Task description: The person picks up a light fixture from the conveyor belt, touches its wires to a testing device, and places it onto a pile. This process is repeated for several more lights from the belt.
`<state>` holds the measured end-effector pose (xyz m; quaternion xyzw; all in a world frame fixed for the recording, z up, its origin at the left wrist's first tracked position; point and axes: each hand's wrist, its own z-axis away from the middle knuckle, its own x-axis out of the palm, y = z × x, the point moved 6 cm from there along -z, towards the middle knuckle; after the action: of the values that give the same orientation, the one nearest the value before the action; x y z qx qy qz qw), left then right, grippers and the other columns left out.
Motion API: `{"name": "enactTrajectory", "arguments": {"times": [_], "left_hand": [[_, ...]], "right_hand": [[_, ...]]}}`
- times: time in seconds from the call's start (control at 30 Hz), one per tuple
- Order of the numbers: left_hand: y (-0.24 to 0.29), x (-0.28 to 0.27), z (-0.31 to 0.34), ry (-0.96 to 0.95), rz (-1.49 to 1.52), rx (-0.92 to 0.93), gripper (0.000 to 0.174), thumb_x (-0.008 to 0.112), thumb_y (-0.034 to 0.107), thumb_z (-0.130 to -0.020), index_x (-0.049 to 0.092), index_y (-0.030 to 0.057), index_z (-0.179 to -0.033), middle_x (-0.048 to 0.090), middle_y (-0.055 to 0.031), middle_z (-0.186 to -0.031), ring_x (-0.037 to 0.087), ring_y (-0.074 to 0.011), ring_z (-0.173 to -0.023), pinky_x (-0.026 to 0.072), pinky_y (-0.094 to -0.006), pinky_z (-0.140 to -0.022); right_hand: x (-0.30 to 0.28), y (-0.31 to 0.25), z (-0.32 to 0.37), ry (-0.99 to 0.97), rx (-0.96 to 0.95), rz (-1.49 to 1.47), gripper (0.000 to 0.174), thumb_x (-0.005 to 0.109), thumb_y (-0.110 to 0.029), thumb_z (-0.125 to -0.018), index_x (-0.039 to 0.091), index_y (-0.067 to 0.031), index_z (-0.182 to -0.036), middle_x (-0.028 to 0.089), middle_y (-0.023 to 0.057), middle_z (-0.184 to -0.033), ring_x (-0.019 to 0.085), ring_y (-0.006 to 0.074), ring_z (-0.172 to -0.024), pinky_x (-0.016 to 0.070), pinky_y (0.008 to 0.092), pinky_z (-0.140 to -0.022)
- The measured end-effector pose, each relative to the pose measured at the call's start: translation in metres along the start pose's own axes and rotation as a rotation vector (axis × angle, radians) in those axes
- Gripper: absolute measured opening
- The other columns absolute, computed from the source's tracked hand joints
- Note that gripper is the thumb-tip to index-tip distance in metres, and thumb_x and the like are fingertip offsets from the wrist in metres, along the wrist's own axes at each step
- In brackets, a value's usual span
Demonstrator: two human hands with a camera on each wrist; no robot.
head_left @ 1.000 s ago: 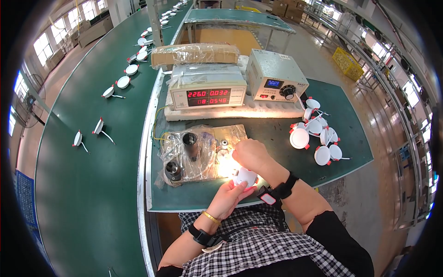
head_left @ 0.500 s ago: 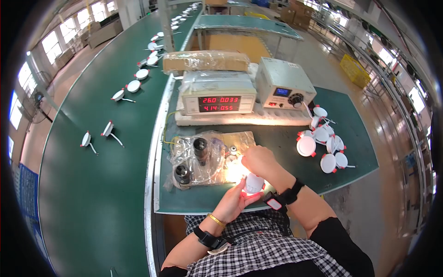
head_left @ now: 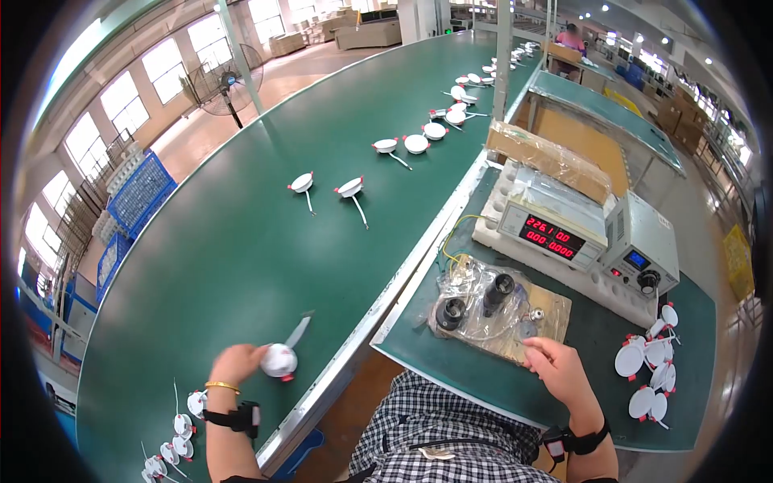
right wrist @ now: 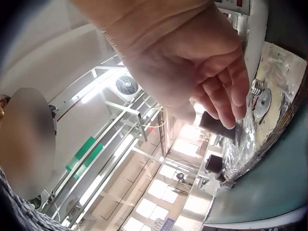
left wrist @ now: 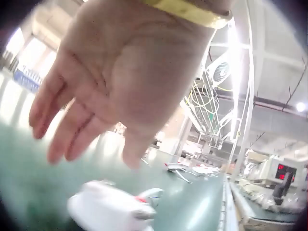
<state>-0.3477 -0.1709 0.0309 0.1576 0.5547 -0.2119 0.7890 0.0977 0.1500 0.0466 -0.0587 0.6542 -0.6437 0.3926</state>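
Note:
Over the long green surface, my left hand [head_left: 235, 364] has its fingertips beside a white round lamp [head_left: 279, 361] with red clips and a trailing cable. In the left wrist view the hand [left wrist: 115, 82] has extended fingers, and a gap separates them from the lamp [left wrist: 108, 207]. My right hand [head_left: 560, 370], its fingers loosely bent and holding nothing, is at the near edge of the plastic-wrapped board [head_left: 555, 318] with two black sockets. The right wrist view shows that hand [right wrist: 192, 67] empty, close to the board's metal contact disc [right wrist: 262, 103].
A meter [head_left: 551, 233] with red digits and a grey control box [head_left: 644, 241] stand behind the board. Several white lamps lie at the right [head_left: 630, 360], more along the far green surface [head_left: 416, 144] and at lower left [head_left: 183, 425]. A metal rail [head_left: 362, 342] divides the surfaces.
The head view has turned left. My left hand has moved with the lamp from the board to the long green surface and let go. The bright glow is gone; the meter's lower digits read zero.

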Motion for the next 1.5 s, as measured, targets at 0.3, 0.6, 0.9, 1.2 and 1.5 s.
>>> {"name": "enactTrajectory", "arguments": {"times": [0.3,0.6,0.9,1.2,1.5], "left_hand": [[0.199,-0.029,-0.125,0.654,0.409,0.598,0.02,0.065,0.021,-0.082,0.064,0.0049,-0.094,0.064,-0.0126,-0.092,0.061,-0.0306,-0.088,0.0493,-0.0393,-0.078],[0.268,-0.007,-0.239,0.635,0.053,0.428,0.013,0.063,0.014,-0.08,0.059,0.0019,-0.084,0.062,-0.0178,-0.084,0.063,-0.0369,-0.081,0.0522,-0.0448,-0.073],[0.241,-0.145,-0.031,0.672,0.426,0.864,0.009,0.059,0.009,-0.083,0.059,0.0013,-0.087,0.06,-0.0118,-0.079,0.059,-0.026,-0.073,0.0483,-0.036,-0.067],[0.34,-0.07,0.102,-0.004,0.728,1.275,0.007,0.062,0.005,-0.088,0.063,-0.0009,-0.092,0.063,-0.005,-0.079,0.058,-0.0114,-0.072,0.0479,-0.0251,-0.066],[0.387,0.023,0.115,-0.316,1.304,1.129,0.032,0.052,0.016,-0.097,0.055,-0.0001,-0.125,0.061,-0.0102,-0.118,0.057,-0.0121,-0.103,0.0457,-0.0248,-0.088]], "right_hand": [[0.001,0.014,-0.007,0.02,-0.036,0.096,0.028,0.06,-0.019,-0.088,0.064,0.0022,-0.106,0.069,0.0138,-0.081,0.067,0.0177,-0.072,0.0511,0.0277,-0.067],[0.0,0.029,-0.002,0.019,-0.034,0.159,0.027,0.064,-0.019,-0.086,0.066,0.0008,-0.104,0.068,0.014,-0.08,0.067,0.0211,-0.069,0.0515,0.0301,-0.066],[0.032,-0.07,-0.031,-0.013,-0.5,0.191,0.025,0.058,-0.013,-0.089,0.064,-0.002,-0.11,0.066,0.0139,-0.09,0.061,0.0284,-0.081,0.0487,0.0359,-0.075],[0.05,-0.063,-0.013,-0.198,-0.328,-0.14,0.025,0.048,-0.015,-0.098,0.062,-0.001,-0.113,0.067,0.0032,-0.086,0.058,0.0074,-0.064,0.0479,0.0216,-0.055],[-0.009,-0.023,0.031,0.357,-0.238,-0.418,0.025,0.049,-0.018,-0.099,0.063,0.0015,-0.106,0.063,0.0039,-0.075,0.052,0.0038,-0.053,0.043,0.0191,-0.05]]}}
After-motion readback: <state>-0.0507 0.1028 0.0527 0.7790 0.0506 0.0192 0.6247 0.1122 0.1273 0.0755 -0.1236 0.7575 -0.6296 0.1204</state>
